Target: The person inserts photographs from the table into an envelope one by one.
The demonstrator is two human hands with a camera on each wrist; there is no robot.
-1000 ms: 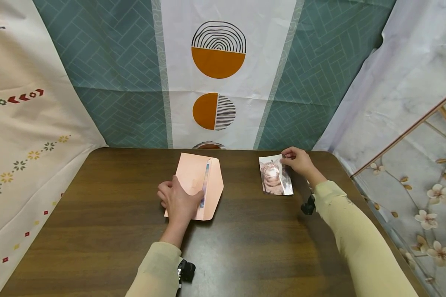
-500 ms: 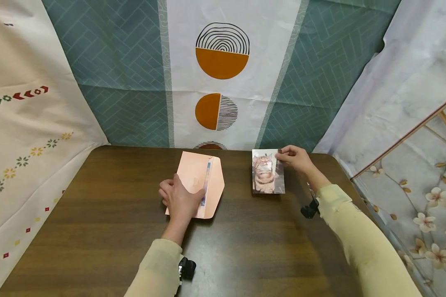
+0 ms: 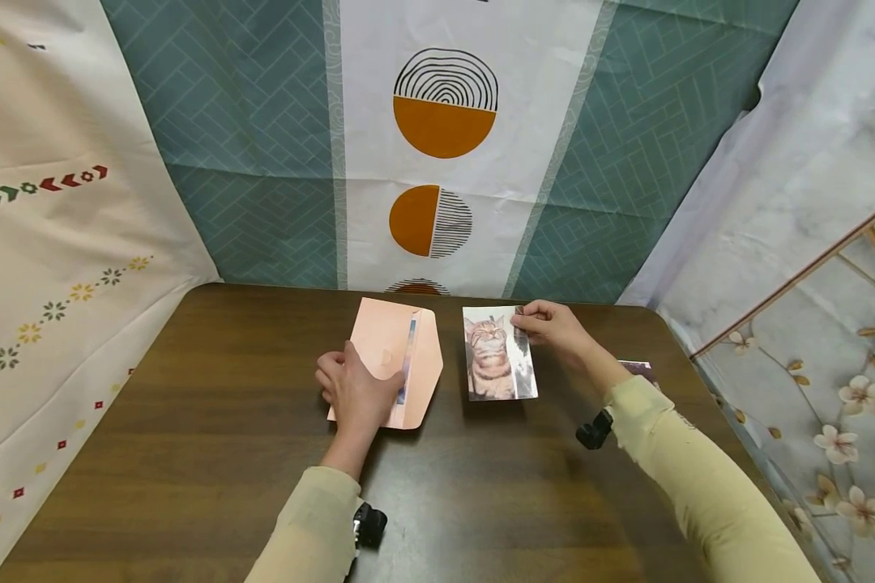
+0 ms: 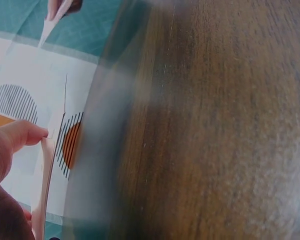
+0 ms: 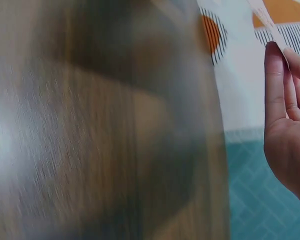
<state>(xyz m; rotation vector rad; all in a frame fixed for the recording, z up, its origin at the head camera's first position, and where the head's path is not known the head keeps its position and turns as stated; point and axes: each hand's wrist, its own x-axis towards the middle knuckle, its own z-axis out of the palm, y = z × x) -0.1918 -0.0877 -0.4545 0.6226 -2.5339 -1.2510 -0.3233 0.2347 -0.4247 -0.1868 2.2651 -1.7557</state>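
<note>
A pink envelope (image 3: 368, 340) with its pointed flap unfolded to the right is gripped by my left hand (image 3: 357, 394). The thumb lies at the mouth, and a strip of a bluish card (image 3: 409, 348) shows inside. The left wrist view has the envelope (image 4: 46, 175) nearly edge-on between thumb and fingers. Right of it, my right hand (image 3: 554, 328) pinches a cat photo card (image 3: 490, 360) by its upper right corner. The card's face is toward me, and a shadow falls on the table beneath it. In the right wrist view, thumb and fingertips of the right hand (image 5: 287, 125) meet on the card's edge.
A dark purplish card (image 3: 640, 371) lies on the brown wooden table (image 3: 211, 453), partly hidden by the right forearm. Patterned cloth hangings (image 3: 262, 162) rise behind the table and along both sides.
My right hand has lifted the cat photo card and carried it left toward the envelope, uncovering the dark card at the right. My left hand keeps its grip on the envelope. The head view shifted slightly.
</note>
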